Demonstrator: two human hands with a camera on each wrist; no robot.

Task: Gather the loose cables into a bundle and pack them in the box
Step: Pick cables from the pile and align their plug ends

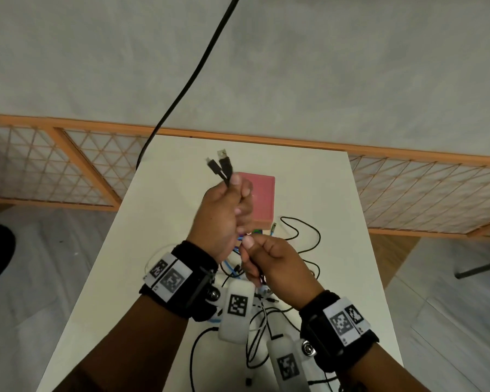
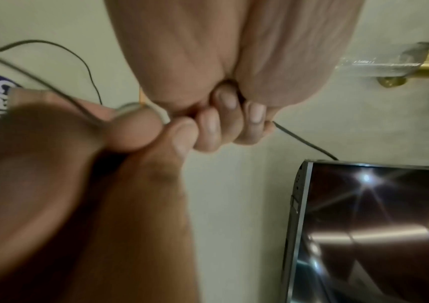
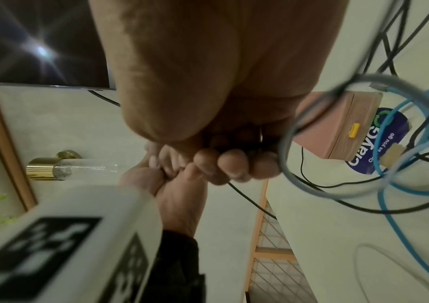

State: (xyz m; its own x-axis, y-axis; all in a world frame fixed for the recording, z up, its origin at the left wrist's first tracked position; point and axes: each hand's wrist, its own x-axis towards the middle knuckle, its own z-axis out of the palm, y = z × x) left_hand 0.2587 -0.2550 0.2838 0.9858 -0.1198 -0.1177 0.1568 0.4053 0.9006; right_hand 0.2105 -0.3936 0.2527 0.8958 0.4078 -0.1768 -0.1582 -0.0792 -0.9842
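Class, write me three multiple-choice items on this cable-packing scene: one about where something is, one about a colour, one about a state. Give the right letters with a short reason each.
1. Where is the box?
A. On the table beyond the hands
B. On the floor
C. In the right hand

2. What colour is the box?
A. Green
B. Pink
C. Black

3. What is the left hand doing?
A. Lying flat on the table
B. Hanging empty at the person's side
C. Gripping a black cable with its two plugs sticking up

Answers:
1 A: the box sits on the white table, past both hands.
2 B: its top and side are pink in the head view and the right wrist view.
3 C: the two plugs stand above the curled fingers, while the right hand pinches cables lower down.
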